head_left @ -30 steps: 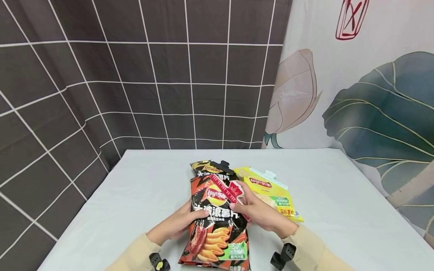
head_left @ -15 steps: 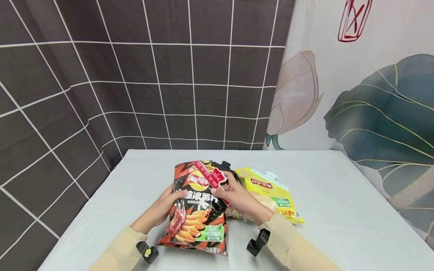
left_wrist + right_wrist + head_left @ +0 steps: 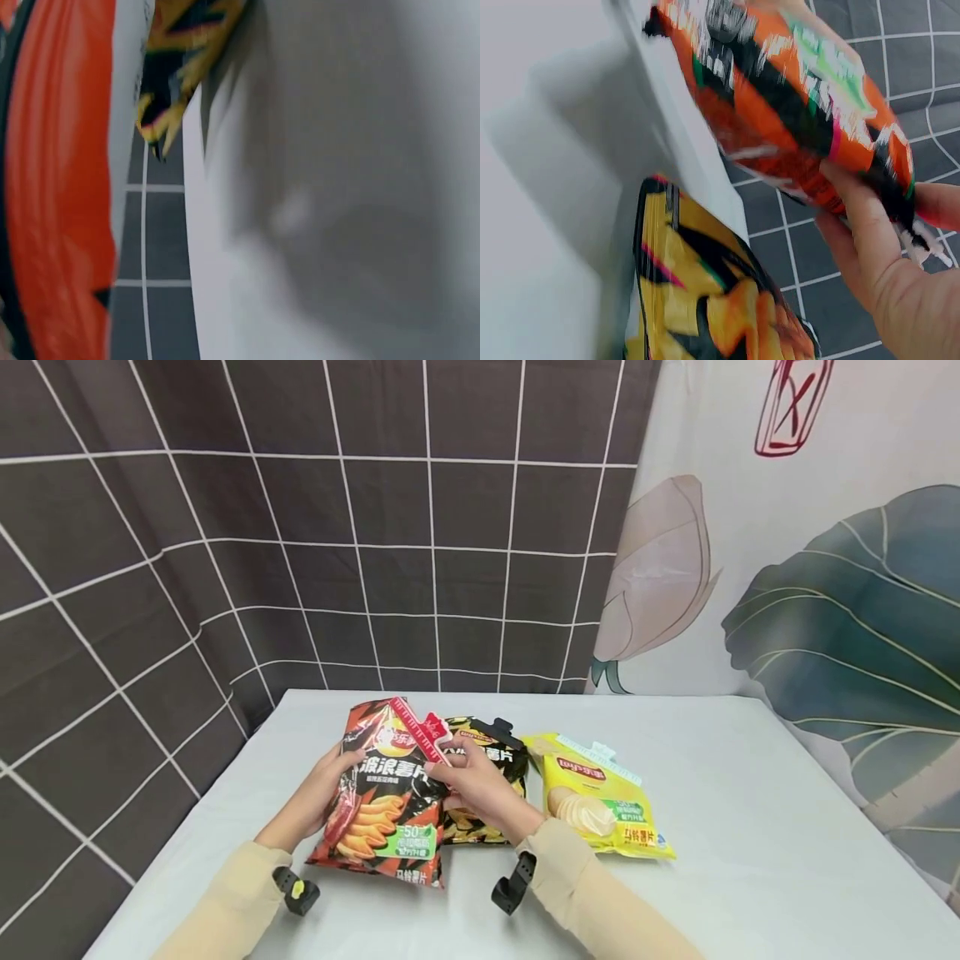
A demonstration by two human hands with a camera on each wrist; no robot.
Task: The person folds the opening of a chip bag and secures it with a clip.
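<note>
Both hands hold a red and black bag of potato chips (image 3: 382, 814), tilted, in the head view. A red bag clip (image 3: 415, 727) runs slantwise across its upper right corner. The left hand (image 3: 318, 789) grips the bag's left side with its thumb on the front. At the clip's lower end, the right hand (image 3: 480, 781) pinches the bag's right edge between thumb and fingers. In the right wrist view the bag (image 3: 780, 97) hangs over the table edge line, with the right hand's (image 3: 885, 262) fingers against it. The left wrist view shows only a red strip of the bag (image 3: 64, 187).
Behind the right hand lies a black and yellow chip bag (image 3: 513, 768) with a black clip (image 3: 498, 732). To its right is a yellow chip bag (image 3: 600, 806) with a pale blue clip (image 3: 600, 758). All are on a white table (image 3: 712, 860) before a dark gridded curtain (image 3: 375, 568).
Both hands have moved left with the red and black chip bag, from the middle to the left of the black and yellow bag, which now shows more. The yellow bag stays put.
</note>
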